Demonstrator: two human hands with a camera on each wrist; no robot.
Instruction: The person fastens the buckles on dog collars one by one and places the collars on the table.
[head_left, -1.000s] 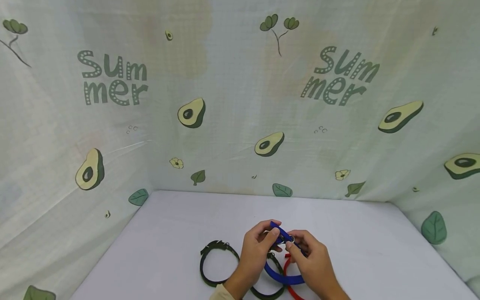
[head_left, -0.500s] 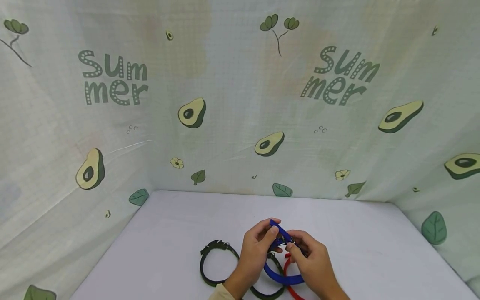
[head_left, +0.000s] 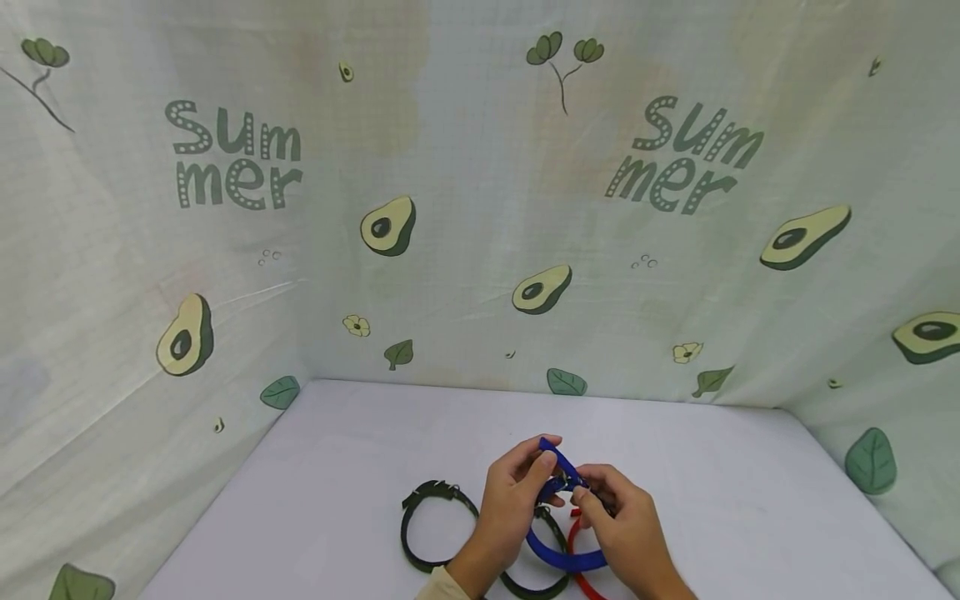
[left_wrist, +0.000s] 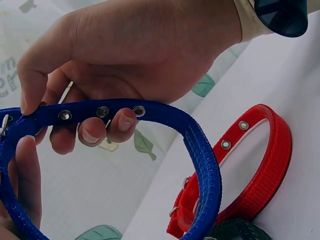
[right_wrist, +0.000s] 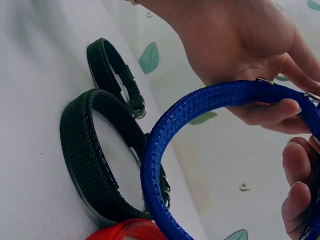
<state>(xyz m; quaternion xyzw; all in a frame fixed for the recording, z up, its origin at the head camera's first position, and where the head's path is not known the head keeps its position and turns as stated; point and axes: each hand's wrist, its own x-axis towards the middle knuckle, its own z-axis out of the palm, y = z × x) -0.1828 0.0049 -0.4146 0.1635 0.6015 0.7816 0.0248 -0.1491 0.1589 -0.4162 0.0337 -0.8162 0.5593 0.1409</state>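
Only left wrist shows blue collar (left_wrist: 200, 150) eyelets.

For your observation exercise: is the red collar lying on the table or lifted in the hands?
Lying on the table: the red collar rests on the white surface, untouched.

Both hands are raised just above the near middle of the table, close together and almost touching at the fingertips. The left hand (head_left: 513, 496) comes in from the near side with its back toward the head camera, fingers curled, thumb and forefinger pinching the blue collar (head_left: 558, 550) at its far top end. The right hand (head_left: 626, 525) sits just to its right, fingers bent inward, fingertips gripping the same collar at its buckle. A pale sleeve cuff shows at the left wrist.
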